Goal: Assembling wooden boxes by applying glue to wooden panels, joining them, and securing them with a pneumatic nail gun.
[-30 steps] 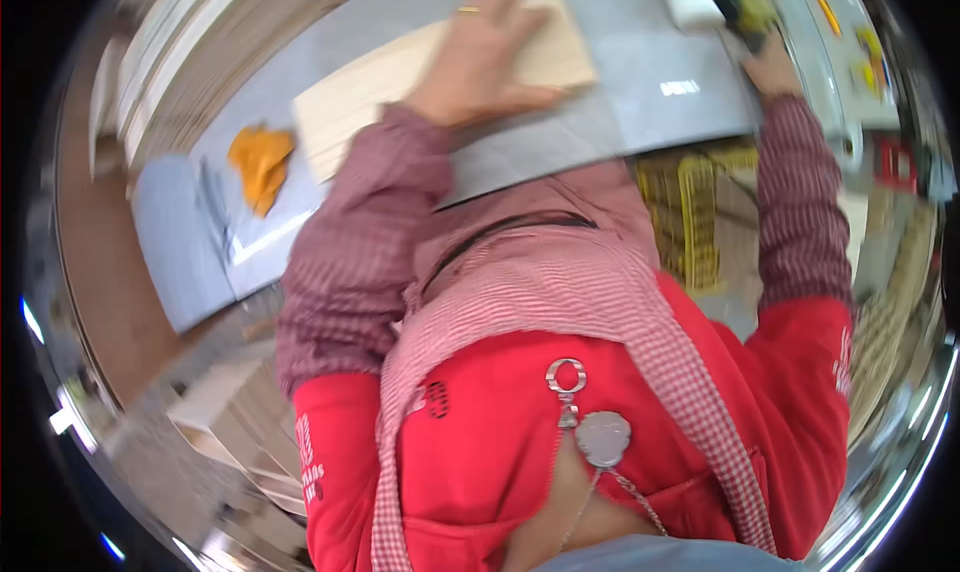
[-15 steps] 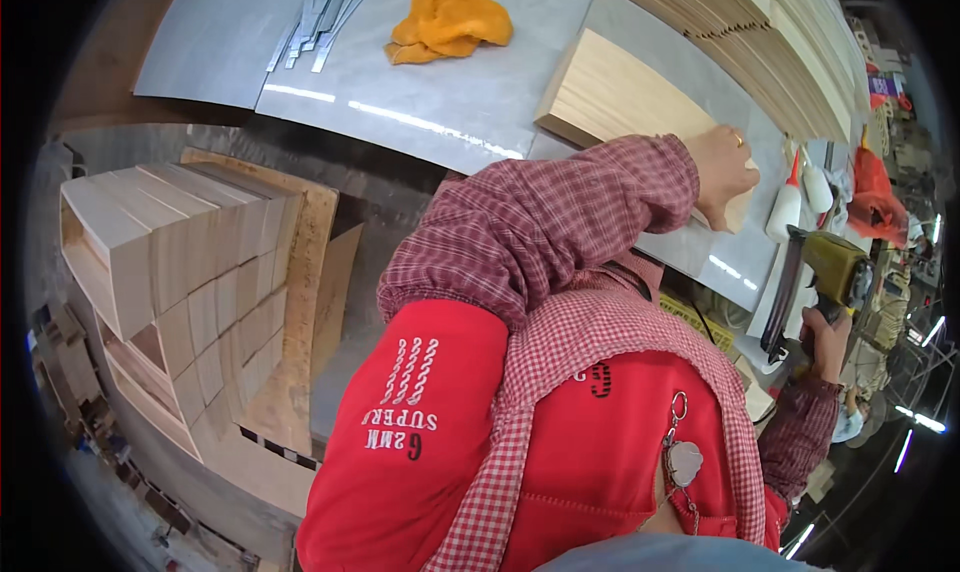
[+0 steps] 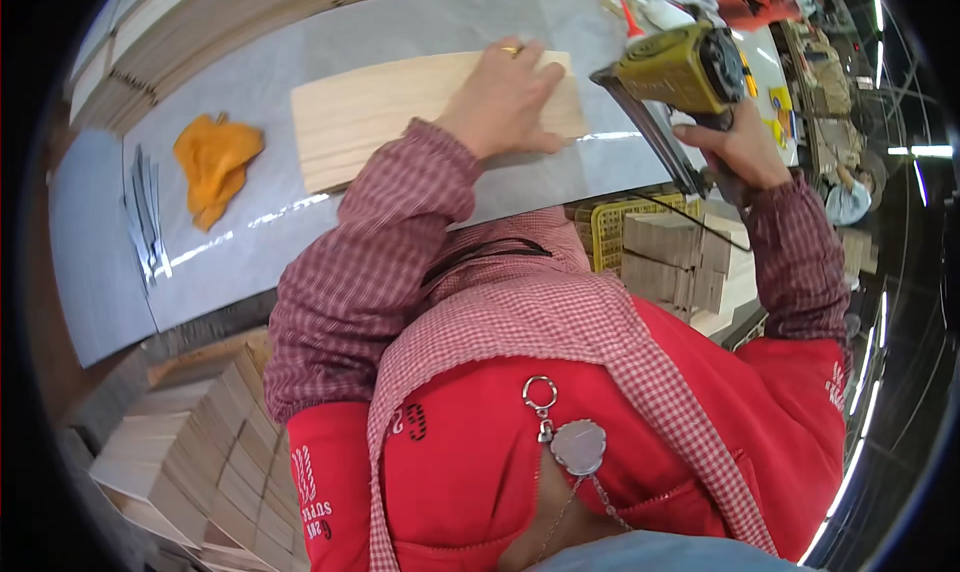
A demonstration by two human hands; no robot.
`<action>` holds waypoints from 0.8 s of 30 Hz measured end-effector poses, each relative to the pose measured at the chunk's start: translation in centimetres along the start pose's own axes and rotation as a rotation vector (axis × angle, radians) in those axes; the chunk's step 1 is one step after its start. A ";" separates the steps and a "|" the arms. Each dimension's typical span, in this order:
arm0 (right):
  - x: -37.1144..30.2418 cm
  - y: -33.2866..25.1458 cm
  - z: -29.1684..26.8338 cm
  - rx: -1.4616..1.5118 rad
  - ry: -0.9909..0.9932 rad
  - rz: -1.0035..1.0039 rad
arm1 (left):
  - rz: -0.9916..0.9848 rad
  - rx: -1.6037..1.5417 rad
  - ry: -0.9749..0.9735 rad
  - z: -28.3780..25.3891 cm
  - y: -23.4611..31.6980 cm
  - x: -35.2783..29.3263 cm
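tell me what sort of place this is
Probably a woodworking shop: there's what looks like a nail or staple gun, a pale wooden piece on the grey workbench, and stacked wooden boxes beside it.

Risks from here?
The left hand lies spread on the wooden piece, near the nail gun in the right hand; a misfire might injure it.

Only that one hand steadies the piece on the shiny table, so it might slide.

The black cord hanging near the table edge could snag.
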State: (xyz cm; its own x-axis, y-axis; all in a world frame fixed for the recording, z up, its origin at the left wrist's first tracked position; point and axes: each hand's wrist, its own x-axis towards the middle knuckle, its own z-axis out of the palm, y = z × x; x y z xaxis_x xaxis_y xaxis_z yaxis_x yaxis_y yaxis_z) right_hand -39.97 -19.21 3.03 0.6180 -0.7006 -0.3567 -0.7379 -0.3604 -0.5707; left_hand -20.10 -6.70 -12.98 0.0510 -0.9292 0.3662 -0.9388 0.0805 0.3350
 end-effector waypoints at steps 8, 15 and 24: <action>0.1 2.6 1.1 0.064 -0.033 -0.142 | 0.039 -0.023 0.008 0.8 2.0 -3.2; -0.1 3.0 1.2 0.027 -0.020 -0.145 | 0.032 -0.062 0.001 0.3 3.1 -3.7; -0.2 2.9 1.1 0.039 -0.053 -0.184 | 0.000 -0.095 -0.040 -0.1 3.5 -3.7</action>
State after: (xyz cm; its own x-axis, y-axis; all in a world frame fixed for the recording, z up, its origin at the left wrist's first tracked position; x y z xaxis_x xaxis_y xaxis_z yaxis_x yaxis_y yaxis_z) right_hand -41.92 -19.49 0.67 0.7555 -0.5916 -0.2815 -0.6008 -0.4541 -0.6579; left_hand -23.58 -2.89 -13.07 0.0351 -0.9427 0.3318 -0.9022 0.1129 0.4163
